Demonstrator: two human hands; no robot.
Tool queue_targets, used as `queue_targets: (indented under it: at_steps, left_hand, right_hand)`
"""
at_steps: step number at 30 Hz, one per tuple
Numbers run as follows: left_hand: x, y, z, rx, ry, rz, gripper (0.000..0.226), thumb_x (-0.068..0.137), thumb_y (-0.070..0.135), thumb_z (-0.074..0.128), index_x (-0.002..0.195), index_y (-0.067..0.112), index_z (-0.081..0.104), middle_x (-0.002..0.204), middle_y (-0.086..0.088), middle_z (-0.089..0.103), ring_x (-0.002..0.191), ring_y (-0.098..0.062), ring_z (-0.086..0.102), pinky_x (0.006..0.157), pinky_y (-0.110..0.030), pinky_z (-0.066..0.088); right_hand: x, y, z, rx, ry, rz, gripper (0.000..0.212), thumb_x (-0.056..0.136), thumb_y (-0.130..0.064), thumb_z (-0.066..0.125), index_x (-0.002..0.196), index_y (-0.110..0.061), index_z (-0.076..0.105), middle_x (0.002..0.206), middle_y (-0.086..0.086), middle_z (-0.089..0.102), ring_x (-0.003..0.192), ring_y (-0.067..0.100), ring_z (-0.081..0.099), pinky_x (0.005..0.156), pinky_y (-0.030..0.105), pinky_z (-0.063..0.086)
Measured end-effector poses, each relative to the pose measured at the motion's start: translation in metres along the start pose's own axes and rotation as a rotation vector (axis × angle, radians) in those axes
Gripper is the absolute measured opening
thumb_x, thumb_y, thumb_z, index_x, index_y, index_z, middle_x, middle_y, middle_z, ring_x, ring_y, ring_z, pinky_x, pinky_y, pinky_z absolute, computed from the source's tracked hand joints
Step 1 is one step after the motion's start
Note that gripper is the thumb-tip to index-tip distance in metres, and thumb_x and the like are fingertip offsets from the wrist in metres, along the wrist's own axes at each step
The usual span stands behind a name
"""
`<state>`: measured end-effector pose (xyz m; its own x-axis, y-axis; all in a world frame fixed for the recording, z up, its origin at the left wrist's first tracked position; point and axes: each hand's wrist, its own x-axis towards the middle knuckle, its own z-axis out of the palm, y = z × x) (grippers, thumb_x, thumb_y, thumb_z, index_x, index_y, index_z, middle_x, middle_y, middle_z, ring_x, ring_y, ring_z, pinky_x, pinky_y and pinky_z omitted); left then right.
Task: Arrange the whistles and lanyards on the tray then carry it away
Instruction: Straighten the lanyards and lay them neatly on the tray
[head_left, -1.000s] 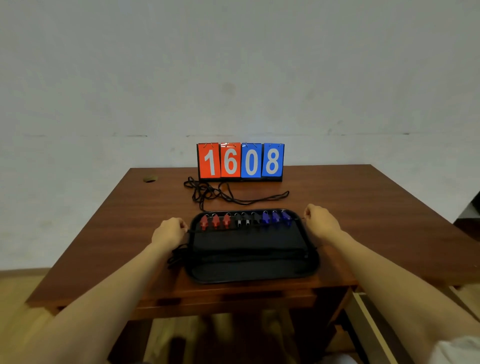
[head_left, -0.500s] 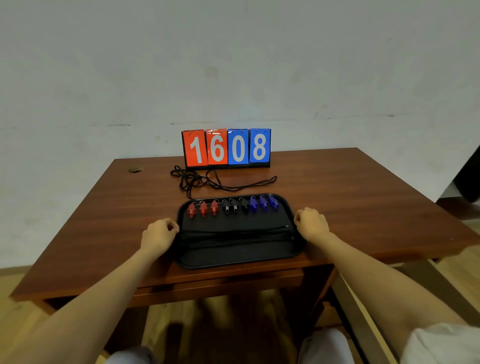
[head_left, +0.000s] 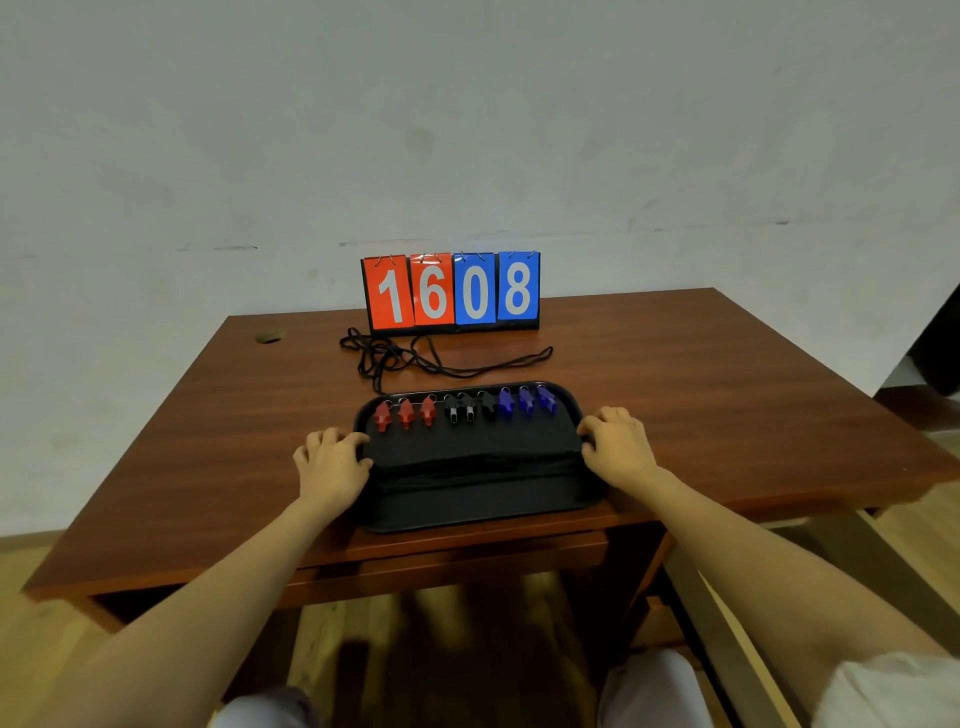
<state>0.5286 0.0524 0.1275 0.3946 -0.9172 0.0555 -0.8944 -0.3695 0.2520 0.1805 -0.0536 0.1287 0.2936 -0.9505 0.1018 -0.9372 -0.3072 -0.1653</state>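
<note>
A black tray (head_left: 483, 512) lies at the near edge of the wooden table. Along its far side stand three red whistles (head_left: 405, 414), three black whistles (head_left: 469, 406) and three blue whistles (head_left: 525, 400) in a row. A dark band of lanyards (head_left: 475, 464) stretches across the tray's middle. My left hand (head_left: 332, 465) grips the tray's left edge with curled fingers. My right hand (head_left: 618, 447) grips the right edge the same way. A tangle of black lanyards (head_left: 415, 358) lies on the table behind the tray.
A flip scoreboard (head_left: 451, 291) reading 1608 stands at the table's (head_left: 727, 395) back edge against a pale wall. A cable hole (head_left: 270, 338) sits at the back left. Wooden floor and my knees show below the table front.
Both hands slid back along the tray's sides from its far corners to the middle of each edge. The loose cord by the tray's left side is no longer seen.
</note>
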Motion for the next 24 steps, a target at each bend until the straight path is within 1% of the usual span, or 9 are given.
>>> queue_targets:
  at_steps: [3,6,10,13,16,18,20,24]
  left_hand:
    - [-0.001,0.005,0.007,0.039,-0.027,0.154,0.039,0.096,0.033,0.047,0.135,0.028,0.048,0.140,0.001,0.044,0.136,-0.022,0.028,0.111,-0.044,0.016]
    - [-0.006,0.010,0.013,0.087,-0.102,0.239,0.040,0.098,0.035,0.042,0.137,0.028,0.045,0.141,0.002,0.044,0.136,-0.019,0.033,0.114,-0.045,0.011]
    - [-0.013,0.013,0.017,0.143,-0.170,0.249,0.039,0.099,0.037,0.038,0.136,0.027,0.046,0.139,0.001,0.046,0.131,-0.020,0.040,0.114,-0.048,0.010]
    - [-0.016,0.015,0.018,0.152,-0.152,0.256,0.038,0.099,0.037,0.039,0.134,0.025,0.048,0.137,0.000,0.048,0.129,-0.021,0.041,0.113,-0.050,0.010]
    - [-0.017,0.019,0.016,0.140,-0.108,0.261,0.040,0.097,0.042,0.039,0.131,0.024,0.050,0.133,0.000,0.050,0.128,-0.021,0.042,0.113,-0.049,0.009]
    - [-0.018,0.024,0.017,0.149,-0.107,0.281,0.041,0.097,0.046,0.037,0.129,0.024,0.051,0.132,0.000,0.052,0.127,-0.021,0.043,0.113,-0.048,0.010]
    - [-0.018,0.028,0.019,0.164,-0.116,0.294,0.043,0.097,0.048,0.035,0.128,0.024,0.053,0.130,0.001,0.053,0.127,-0.020,0.044,0.114,-0.047,0.011]
    - [-0.009,0.036,0.020,0.122,-0.072,0.294,0.045,0.097,0.049,0.036,0.130,0.023,0.049,0.131,0.001,0.053,0.127,-0.020,0.043,0.114,-0.045,0.014]
  right_hand:
    - [0.000,-0.008,0.002,0.011,-0.066,-0.139,0.032,0.093,-0.024,0.050,0.124,-0.020,0.058,0.128,0.003,0.053,0.130,0.022,0.038,0.109,0.037,0.031]
    - [-0.001,-0.016,0.006,-0.005,-0.169,-0.193,0.038,0.094,-0.024,0.050,0.132,-0.019,0.053,0.135,0.003,0.051,0.130,0.022,0.040,0.110,0.037,0.033]
    - [-0.002,-0.021,0.008,-0.046,-0.240,-0.183,0.038,0.096,-0.023,0.045,0.134,-0.021,0.050,0.138,0.004,0.049,0.128,0.024,0.045,0.111,0.042,0.030]
    - [-0.001,-0.024,0.006,-0.041,-0.245,-0.203,0.038,0.095,-0.021,0.045,0.133,-0.020,0.050,0.137,0.005,0.049,0.126,0.024,0.046,0.110,0.042,0.030]
    - [-0.001,-0.028,0.003,-0.016,-0.224,-0.254,0.040,0.094,-0.021,0.047,0.134,-0.018,0.049,0.136,0.005,0.050,0.125,0.024,0.047,0.105,0.038,0.038]
    - [0.000,-0.032,0.003,-0.025,-0.260,-0.271,0.039,0.095,-0.022,0.047,0.133,-0.017,0.050,0.136,0.006,0.048,0.124,0.025,0.047,0.103,0.037,0.041]
    - [0.002,-0.037,0.004,-0.049,-0.283,-0.273,0.038,0.095,-0.023,0.047,0.133,-0.018,0.050,0.137,0.007,0.047,0.124,0.026,0.047,0.102,0.038,0.041]
    - [0.014,-0.058,-0.002,-0.013,-0.250,-0.314,0.042,0.094,-0.023,0.049,0.136,-0.019,0.046,0.139,0.006,0.046,0.127,0.026,0.045,0.105,0.041,0.039]
